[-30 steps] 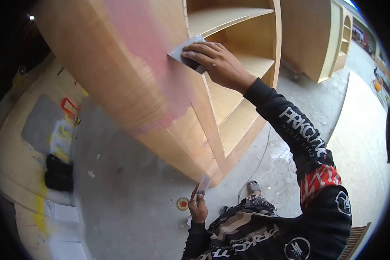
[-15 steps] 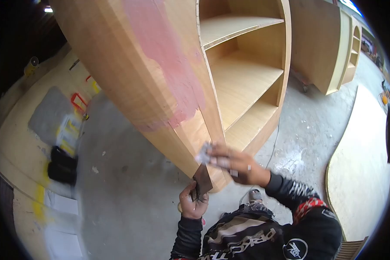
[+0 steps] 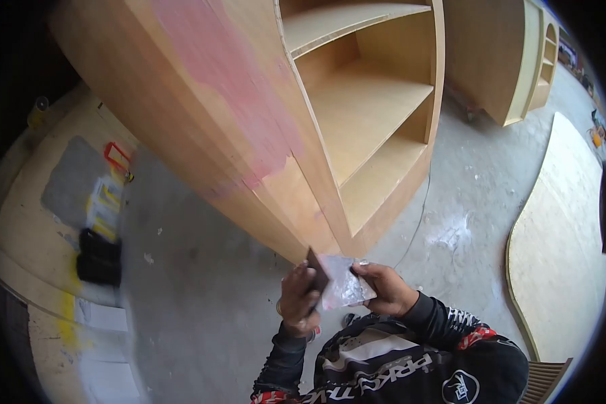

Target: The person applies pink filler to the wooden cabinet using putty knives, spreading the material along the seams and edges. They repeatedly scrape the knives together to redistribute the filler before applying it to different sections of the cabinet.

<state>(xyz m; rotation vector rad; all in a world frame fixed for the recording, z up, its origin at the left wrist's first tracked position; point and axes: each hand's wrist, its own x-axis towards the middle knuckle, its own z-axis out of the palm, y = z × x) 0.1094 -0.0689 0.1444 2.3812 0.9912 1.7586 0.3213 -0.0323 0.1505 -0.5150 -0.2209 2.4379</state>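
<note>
My left hand [image 3: 297, 299] is closed around a thin dark brown plate [image 3: 318, 271], held tilted with its edge up. In my right hand [image 3: 388, 291] is a flat, pale spreader [image 3: 343, 283], smeared with pinkish-grey filler and gripped at its right end. The two pieces meet or overlap edge to edge, in front of my chest. Just beyond them is the lower end of a curved wooden cabinet [image 3: 303, 209]. A long patch of pink filler [image 3: 239, 101] runs down its side panel, beside bare wood.
Open shelves [image 3: 370, 101] face right on the cabinet. Another wooden cabinet [image 3: 485, 60] stands behind it. A curved pale board [image 3: 555, 249] lies at the right. On the left are a wooden surface [image 3: 30, 202], black items [image 3: 99, 259] and white sheets [image 3: 101, 315]. A cable [image 3: 421, 215] crosses the grey floor.
My right hand has moved down off the cabinet's panel with the spreader, bringing it against the dark plate. The view has shifted, so the cabinet sits higher and further left.
</note>
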